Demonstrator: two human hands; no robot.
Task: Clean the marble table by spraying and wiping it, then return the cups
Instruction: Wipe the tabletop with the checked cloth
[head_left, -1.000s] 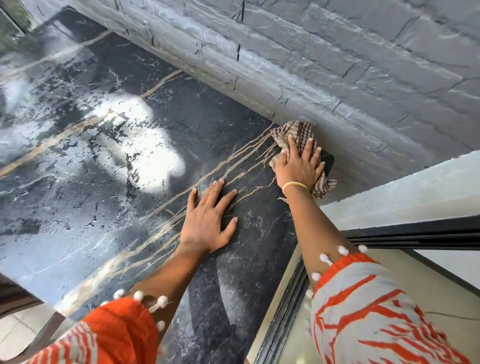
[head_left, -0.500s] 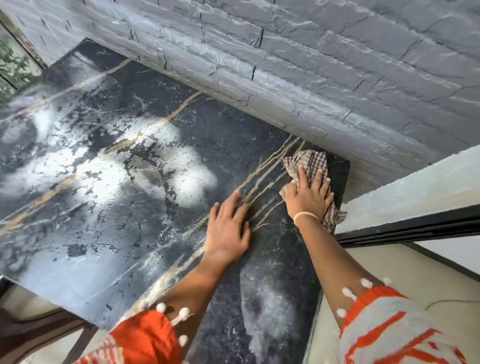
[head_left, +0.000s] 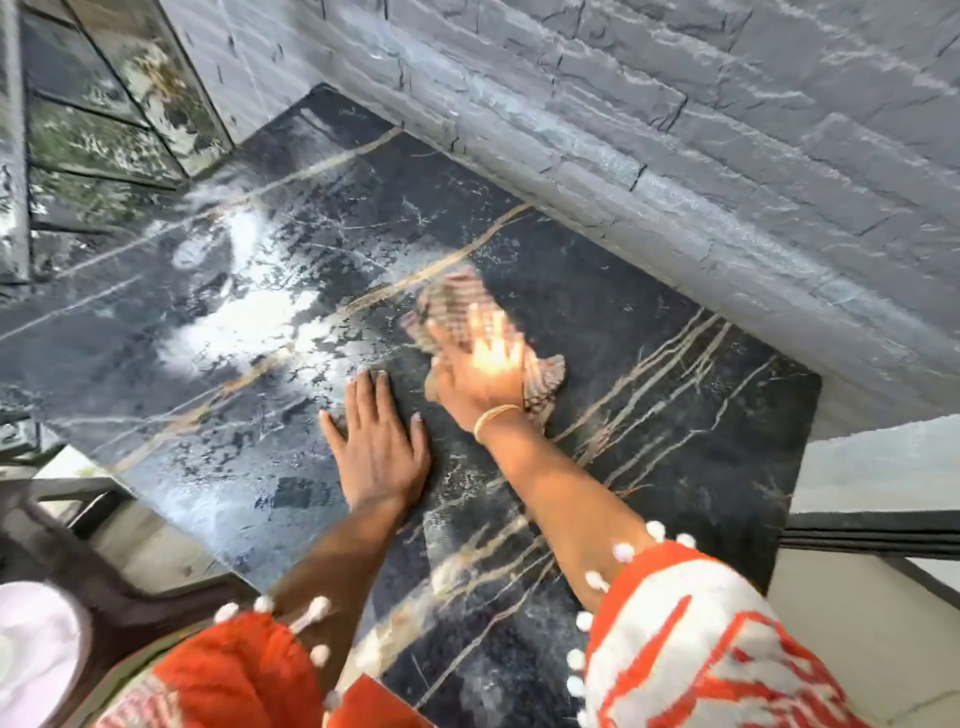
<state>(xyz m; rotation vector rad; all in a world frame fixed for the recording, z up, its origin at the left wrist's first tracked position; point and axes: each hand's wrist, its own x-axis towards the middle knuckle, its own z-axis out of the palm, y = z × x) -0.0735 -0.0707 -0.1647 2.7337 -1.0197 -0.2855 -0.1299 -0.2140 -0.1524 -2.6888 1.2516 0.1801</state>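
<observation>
Fingers (head_left: 493, 332) of the right hand (head_left: 480, 371) lie spread and flat on the cloth (head_left: 545, 374), pressing it to the tabletop (head_left: 675, 415) rather than gripping it; the picture is blurred here, and sunlight burns out the knuckles. The left hand (head_left: 376, 447) lies just beside it, palm down and open on the bare stone, holding nothing (it seems to serve as a support). Beyond the hands, toward the left, the dark marble carries pale wet patches (head_left: 244, 332), so the wiping looks only partly done. No cups and no spray bottle are in view. The wall (head_left: 701, 156) runs along the far edge of the tabletop.

One risk, I judge: the cloth is held only by flat pressure, so a fast stroke may let it bunch or slip out. The wet stone could also let the supporting palm slide.
</observation>
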